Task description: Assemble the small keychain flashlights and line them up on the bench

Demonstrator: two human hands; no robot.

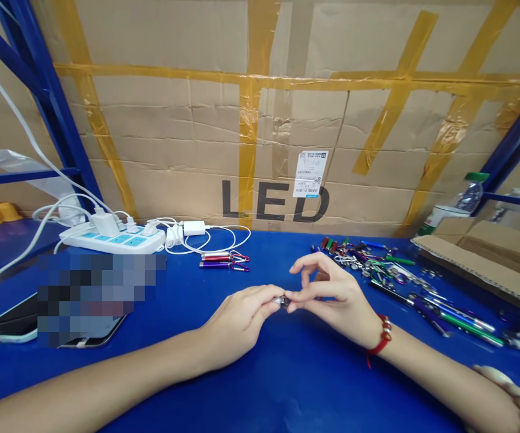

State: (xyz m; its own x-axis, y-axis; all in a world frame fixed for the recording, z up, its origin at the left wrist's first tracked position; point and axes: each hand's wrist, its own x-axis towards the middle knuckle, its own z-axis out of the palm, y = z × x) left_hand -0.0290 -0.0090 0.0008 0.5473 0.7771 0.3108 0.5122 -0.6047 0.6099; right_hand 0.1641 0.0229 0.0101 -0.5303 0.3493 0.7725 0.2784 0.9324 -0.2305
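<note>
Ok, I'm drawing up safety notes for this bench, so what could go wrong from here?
The small metal piece is pinched only at the fingertips of the left hand and right hand, so it might slip and drop onto the blue table.

The green tube lies loose just beyond the right forearm, which could knock it if it swings outward.

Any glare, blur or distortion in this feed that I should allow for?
In the head view, glare streaks the yellow tape, a mosaic hides much of the flat device, and the blue posts slant, likely from wide-angle stretch; also in the head view, the small metallic piece between left hand and right hand looks too soft for fine detail.
</note>
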